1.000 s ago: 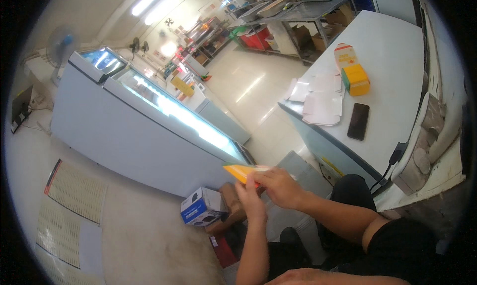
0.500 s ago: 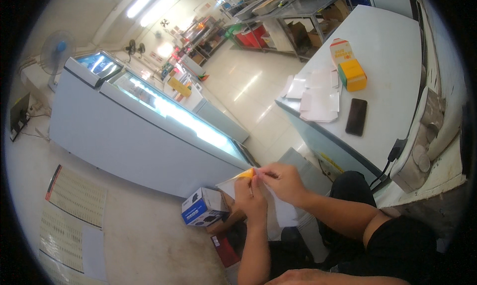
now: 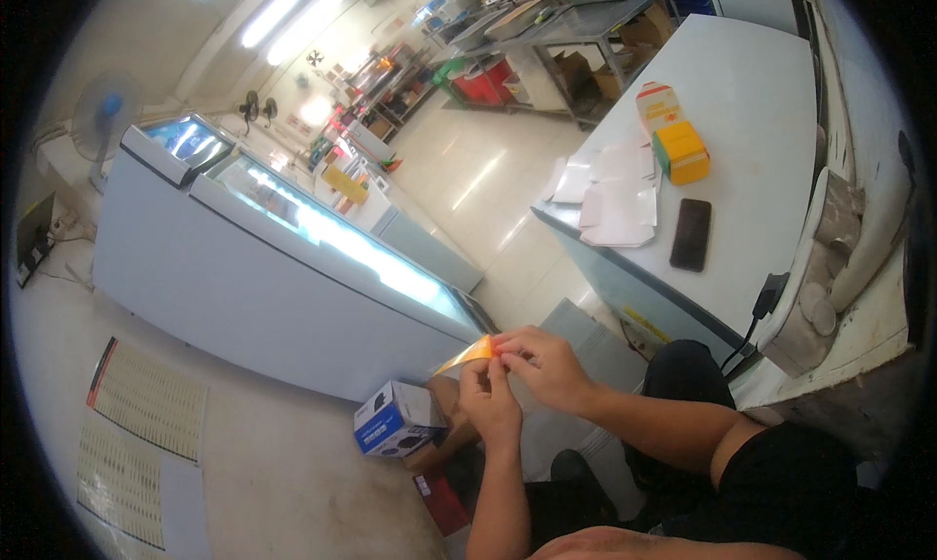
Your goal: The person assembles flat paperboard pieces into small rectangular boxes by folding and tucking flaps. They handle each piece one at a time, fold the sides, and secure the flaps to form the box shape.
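Observation:
Out in front of me, both hands pinch a thin orange-yellow piece of card (image 3: 467,356), seen nearly edge-on. My left hand (image 3: 490,402) grips its near part between thumb and curled fingers. Close against it, the fingertips of my right hand (image 3: 549,370) are pressed together on the card's right end. The fingers hide part of the card, so its fold cannot be made out. On the white top to the right stand a yellow and green box (image 3: 687,153) and an orange-and-white carton (image 3: 660,107). Beside them lie flattened white card pieces (image 3: 621,204).
A black phone (image 3: 691,235) lies on the white top (image 3: 747,208). Below left of my hands sits a blue-and-white box (image 3: 398,419). A long display freezer (image 3: 283,277) runs along the left. At the lower edge shows another bare arm (image 3: 605,544); whose, I cannot tell.
The card has turned: its broad white face, hanging below my hands before, no longer shows, and a narrow orange strip now points left. Both hands stay closed on it.

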{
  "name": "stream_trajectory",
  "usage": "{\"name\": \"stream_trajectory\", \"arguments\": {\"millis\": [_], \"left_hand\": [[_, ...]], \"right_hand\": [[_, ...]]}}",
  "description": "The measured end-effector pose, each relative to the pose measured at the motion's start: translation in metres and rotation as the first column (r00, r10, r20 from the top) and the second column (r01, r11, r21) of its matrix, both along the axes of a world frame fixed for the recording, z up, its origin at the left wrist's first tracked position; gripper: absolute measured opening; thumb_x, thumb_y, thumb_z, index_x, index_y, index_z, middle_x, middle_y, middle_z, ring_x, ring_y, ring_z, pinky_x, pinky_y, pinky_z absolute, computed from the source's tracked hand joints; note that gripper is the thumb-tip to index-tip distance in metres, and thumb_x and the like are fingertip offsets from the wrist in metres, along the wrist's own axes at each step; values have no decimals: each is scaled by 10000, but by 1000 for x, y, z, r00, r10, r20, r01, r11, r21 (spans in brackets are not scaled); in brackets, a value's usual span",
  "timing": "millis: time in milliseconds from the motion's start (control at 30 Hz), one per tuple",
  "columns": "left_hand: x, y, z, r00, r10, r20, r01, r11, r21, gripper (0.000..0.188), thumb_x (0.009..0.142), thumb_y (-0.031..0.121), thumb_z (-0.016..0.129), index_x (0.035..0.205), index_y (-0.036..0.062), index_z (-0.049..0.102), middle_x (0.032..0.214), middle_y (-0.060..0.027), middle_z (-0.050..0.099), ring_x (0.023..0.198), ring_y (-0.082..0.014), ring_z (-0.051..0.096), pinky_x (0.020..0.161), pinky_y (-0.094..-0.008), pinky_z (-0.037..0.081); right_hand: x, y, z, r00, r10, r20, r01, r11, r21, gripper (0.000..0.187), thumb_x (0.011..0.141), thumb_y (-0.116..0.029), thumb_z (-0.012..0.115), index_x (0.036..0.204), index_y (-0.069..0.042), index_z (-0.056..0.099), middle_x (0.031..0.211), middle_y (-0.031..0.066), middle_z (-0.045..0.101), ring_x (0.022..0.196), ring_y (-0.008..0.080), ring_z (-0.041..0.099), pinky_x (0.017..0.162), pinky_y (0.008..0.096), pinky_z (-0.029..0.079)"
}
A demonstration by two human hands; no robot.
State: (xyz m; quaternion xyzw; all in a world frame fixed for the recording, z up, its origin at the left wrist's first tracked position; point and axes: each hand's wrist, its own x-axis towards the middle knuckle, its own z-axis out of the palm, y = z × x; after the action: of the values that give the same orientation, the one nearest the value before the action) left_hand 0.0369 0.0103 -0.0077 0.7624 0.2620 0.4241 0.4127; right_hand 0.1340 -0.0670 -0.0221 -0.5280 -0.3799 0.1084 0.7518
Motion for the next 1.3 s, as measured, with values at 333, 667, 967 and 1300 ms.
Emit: {"name": "stream_trajectory", "arguments": {"millis": [333, 667, 967, 1300], "left_hand": [[-3, 5, -3, 999, -51, -3, 50, 997, -63, 136, 1109, 102, 557, 1074, -23, 599, 1026, -84, 654, 920, -137, 669, 835, -302, 584], [-1, 13, -15, 988, -133, 76, 143, 981, -134, 158, 1124, 131, 543, 1081, -15, 587, 1033, -81, 640, 931, -129, 643, 842, -308, 567], [-5, 8, -9, 956, -135, 259, 221, 914, -339, 131, 1097, 133, 607, 1088, 2, 604, 1067, -80, 676, 904, -130, 666, 793, -280, 570], [-6, 9, -7, 939, -64, 337, 202, 897, -393, 152, 1036, 47, 689, 1155, -9, 612, 1170, -118, 679, 1022, -189, 685, 927, -339, 592]], "right_hand": [[5, -4, 12, 974, 127, -187, -125, 992, 22, 171, 1011, -106, 657, 1055, 48, 717, 1246, 155, 638, 1106, 229, 666, 933, 344, 589], [9, 3, -2, 948, 142, -286, -126, 989, 75, 192, 1038, -130, 655, 1043, 53, 713, 1250, 154, 647, 1045, 210, 683, 870, 309, 609], [11, 2, 1, 919, 269, -287, -241, 962, 130, 210, 1062, -110, 638, 1161, 64, 703, 1275, 133, 621, 1041, 177, 681, 860, 292, 617], [13, -2, 0, 992, 48, 113, -44, 998, -32, 161, 991, -119, 704, 1081, 0, 765, 1167, 137, 691, 1040, 238, 692, 918, 356, 564]]}}
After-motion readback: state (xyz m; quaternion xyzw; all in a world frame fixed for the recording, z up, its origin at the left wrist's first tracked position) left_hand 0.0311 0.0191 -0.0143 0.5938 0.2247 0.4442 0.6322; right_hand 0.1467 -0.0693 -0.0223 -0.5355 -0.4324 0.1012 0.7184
